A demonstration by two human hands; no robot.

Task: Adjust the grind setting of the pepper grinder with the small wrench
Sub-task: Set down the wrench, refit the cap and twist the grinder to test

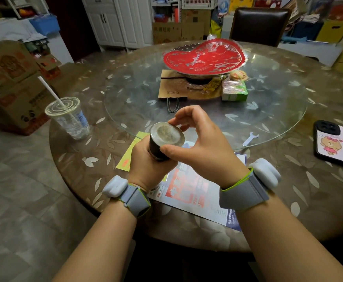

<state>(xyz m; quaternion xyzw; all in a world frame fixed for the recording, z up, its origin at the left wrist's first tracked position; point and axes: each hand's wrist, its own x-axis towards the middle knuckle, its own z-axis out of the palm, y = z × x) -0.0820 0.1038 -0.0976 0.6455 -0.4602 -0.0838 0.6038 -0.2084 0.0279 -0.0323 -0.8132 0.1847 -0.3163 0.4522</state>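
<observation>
A: Why is the pepper grinder (162, 142) turned up toward the face like that?

B: So its round clear end (167, 134) can be looked into, I judge; the left hand (149, 163) has its fingers wrapped round the dark body and holds it above the printed leaflet (197, 192), which would likely catch any pepper that falls.

A: And the right hand (199, 139)?

B: It pinches the rim of that clear end, thumb on the near edge, a fingertip on the far edge, the other fingers curled loosely above; it looks placed to twist or lift that end piece; whether it is a cap or the grinding face itself I cannot tell.

A: Where is the small wrench (250, 138)?

B: Untouched, lying flat at the edge of the glass turntable (268, 110), to the right of the hands and well apart from them; near enough for the right hand to reach once it lets go; the phone (332, 143) lies farther right.

A: So the adjusting has not begun?

B: Not by my reading; the wrench is not yet on the grinder; the plastic cup (68, 117) stands clear on the left.
</observation>
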